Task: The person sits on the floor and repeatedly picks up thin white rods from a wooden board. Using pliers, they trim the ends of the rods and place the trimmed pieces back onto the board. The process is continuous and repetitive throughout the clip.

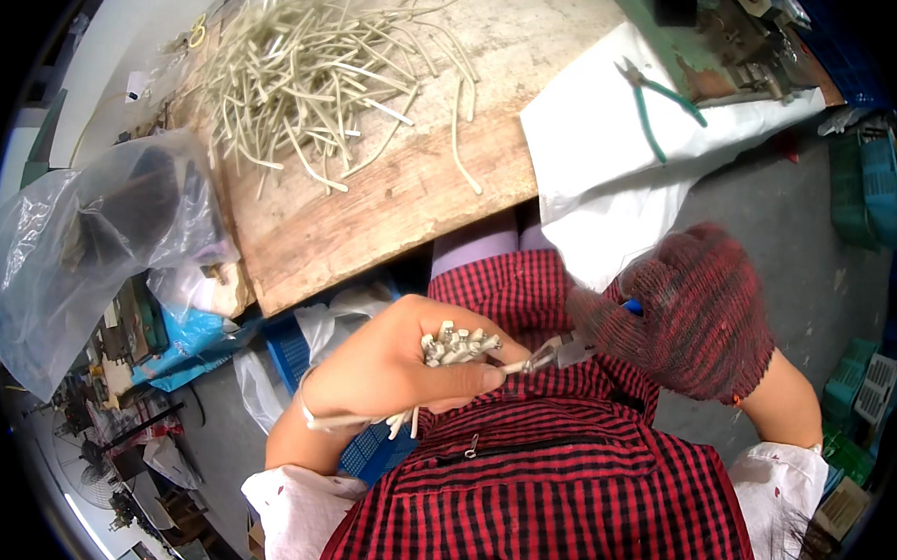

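My bare left hand [390, 353] is closed around a bundle of short off-white wires [456, 348], their cut ends bunched above the fingers and tails hanging below the palm. One wire [515, 366] sticks out to the right between thumb and fingers. Its end meets the metal jaws of pliers [565, 351], gripped in my right hand [702, 316], which wears a dark red and grey knit glove. Only the jaws and a bit of blue handle show; the glove hides the rest. Both hands are above my lap, over a red and black checked apron [560, 475].
A wooden table [341, 220] ahead bears a large loose pile of similar off-white wires [297, 83]. Green-handled pliers [647, 98] lie on a white sheet [584, 146] draped over its right side. Clear plastic bags [111, 225] hang at left; baskets [858, 188] stand at right.
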{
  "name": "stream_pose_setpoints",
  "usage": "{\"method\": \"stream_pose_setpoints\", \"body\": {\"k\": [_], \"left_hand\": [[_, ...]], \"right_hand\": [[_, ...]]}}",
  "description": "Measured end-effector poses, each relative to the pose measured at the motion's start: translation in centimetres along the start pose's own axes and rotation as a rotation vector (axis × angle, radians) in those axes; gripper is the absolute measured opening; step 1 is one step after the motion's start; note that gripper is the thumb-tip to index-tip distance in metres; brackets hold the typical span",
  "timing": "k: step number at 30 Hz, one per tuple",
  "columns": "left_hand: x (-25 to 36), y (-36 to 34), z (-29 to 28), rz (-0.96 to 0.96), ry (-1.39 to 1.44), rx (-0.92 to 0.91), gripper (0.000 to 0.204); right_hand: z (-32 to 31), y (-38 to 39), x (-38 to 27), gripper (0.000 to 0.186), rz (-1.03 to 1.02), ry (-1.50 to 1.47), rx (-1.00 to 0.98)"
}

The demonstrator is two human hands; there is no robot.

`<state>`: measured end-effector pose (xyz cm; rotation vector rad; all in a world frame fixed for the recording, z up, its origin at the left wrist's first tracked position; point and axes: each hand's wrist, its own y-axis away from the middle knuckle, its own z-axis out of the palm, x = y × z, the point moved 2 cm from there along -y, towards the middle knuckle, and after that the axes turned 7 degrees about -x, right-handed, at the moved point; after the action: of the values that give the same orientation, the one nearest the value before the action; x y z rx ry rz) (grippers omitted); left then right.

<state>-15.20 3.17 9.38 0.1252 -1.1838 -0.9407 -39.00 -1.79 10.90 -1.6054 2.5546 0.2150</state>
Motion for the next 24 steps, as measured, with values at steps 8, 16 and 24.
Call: {"method": "stream_pose_setpoints", "body": {"k": [8,16,24], "left_hand": [[1.1,0.1,-4.1,0.324,-0.335,0.523,0.023],[6.1,-9.0,-11.7,0.266,-1.807,1.071,0.017],[6.6,-8.3,-10.2,0.587,-1.600,1.063,0.024]], "right_hand": [[6.9,0.9,-0.4,0.046,0.452,-0.927,0.344],[7.8,-0.3,-1.7,0.047,0.570,-1.116,0.184],[10.4,1.5,-1.7,0.046,0.662,-1.623,0.264]]}}
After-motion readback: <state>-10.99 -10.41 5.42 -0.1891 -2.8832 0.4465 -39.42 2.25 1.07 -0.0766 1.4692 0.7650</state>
